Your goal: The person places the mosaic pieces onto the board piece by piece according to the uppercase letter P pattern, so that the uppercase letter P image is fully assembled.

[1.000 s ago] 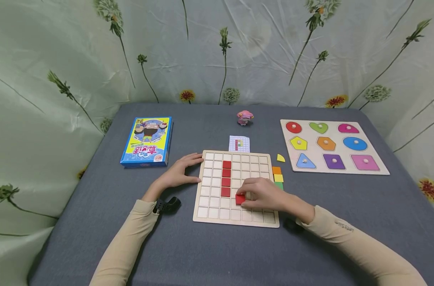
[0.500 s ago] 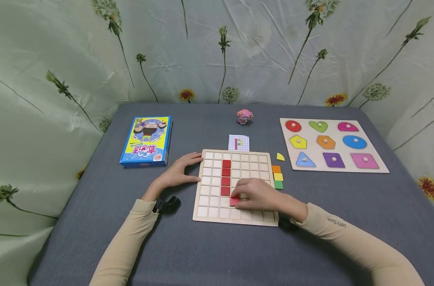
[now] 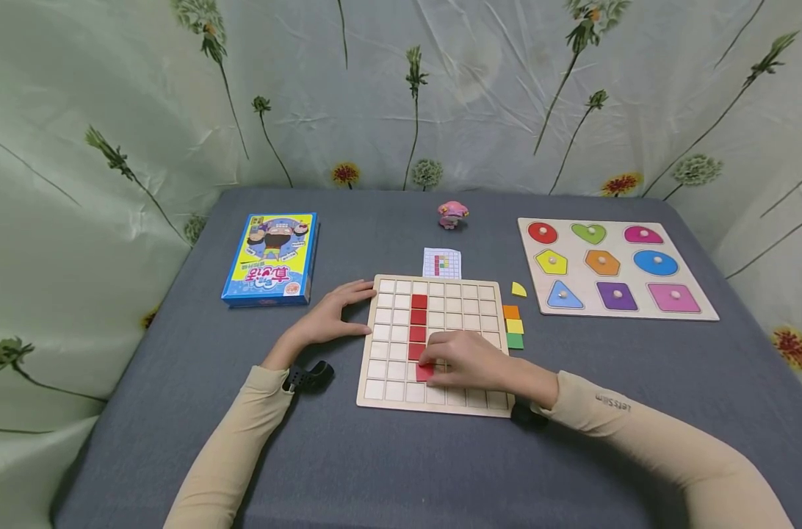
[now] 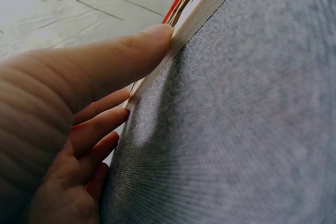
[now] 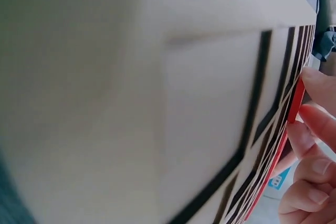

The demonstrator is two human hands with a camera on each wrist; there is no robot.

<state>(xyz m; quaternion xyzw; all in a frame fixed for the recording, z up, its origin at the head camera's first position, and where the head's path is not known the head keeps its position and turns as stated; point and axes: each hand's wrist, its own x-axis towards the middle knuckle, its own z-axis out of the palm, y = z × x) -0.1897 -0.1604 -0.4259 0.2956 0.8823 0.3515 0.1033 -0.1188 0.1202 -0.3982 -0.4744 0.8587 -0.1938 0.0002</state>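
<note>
I see the grid board [image 3: 436, 345] lying mid-surface [image 3: 374, 470], with bare grey cloth open toward me and to its left, while coloured squares [image 3: 513, 326] crowd just beside its right edge. From overhead, my right hand [image 3: 470, 360] covers the board's lower middle, fingers curled, pinching a red tile [image 3: 424, 372] just below the red column [image 3: 417, 327]. The right wrist view shows fingertips [image 5: 315, 85] on that tile's thin edge. The left wrist view shows my left hand [image 4: 79, 108], fingers straight, pressed against the board's left side.

Grey table [image 3: 388, 470]; grid board [image 3: 368, 382], box [image 3: 271, 258]
</note>
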